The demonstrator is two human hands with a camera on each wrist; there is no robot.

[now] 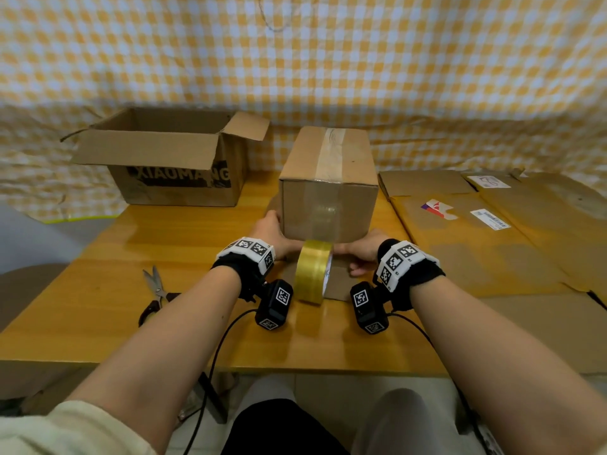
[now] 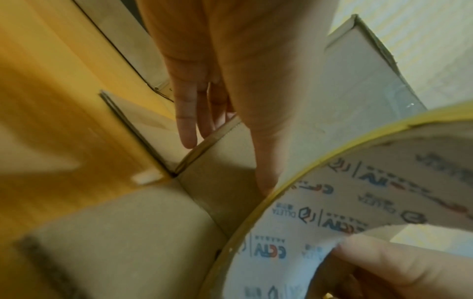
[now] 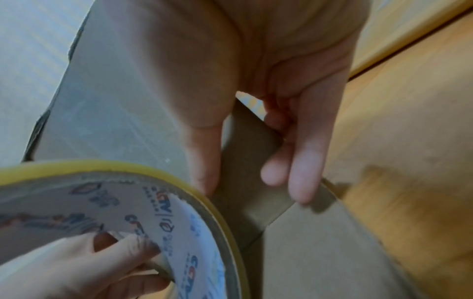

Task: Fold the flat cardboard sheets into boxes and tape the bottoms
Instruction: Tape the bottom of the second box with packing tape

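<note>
A folded cardboard box (image 1: 328, 178) stands on the table with its taped seam facing up. A yellow tape roll (image 1: 312, 270) stands on edge just in front of it, between my wrists. My left hand (image 1: 267, 229) rests at the box's lower left corner, its fingers (image 2: 185, 129) straight beside a flap edge. My right hand (image 1: 359, 254) is at the lower right corner; thumb and fingers (image 3: 302, 178) pinch a short brown flap (image 3: 245, 161). Other fingers (image 3: 76, 263) grip the roll's printed core (image 3: 166, 212); I cannot tell whose they are.
Scissors (image 1: 157, 290) lie at the left front. An open box printed XIAOMANG (image 1: 177, 178) stands at the back left. Flat cardboard sheets (image 1: 492, 231) cover the right side of the table. The table's front edge (image 1: 230, 362) runs just above my knees.
</note>
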